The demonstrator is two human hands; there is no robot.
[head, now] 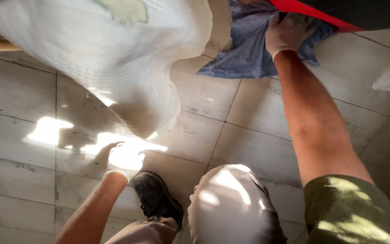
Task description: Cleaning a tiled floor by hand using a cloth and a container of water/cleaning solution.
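While crouching, right hand (287,34), white-gloved, is gripping blue cloth (249,45) bunched against red edge (312,12) at top. Left hand (123,158), gloved, is reaching down toward lower tip of white woven sack (113,58); closure lost in sun glare, cannot tell. Sack is hanging diagonally, long axis upper-left to lower-right, directly above left hand. Black shoe (156,199), grey floor tiles (249,135) below.
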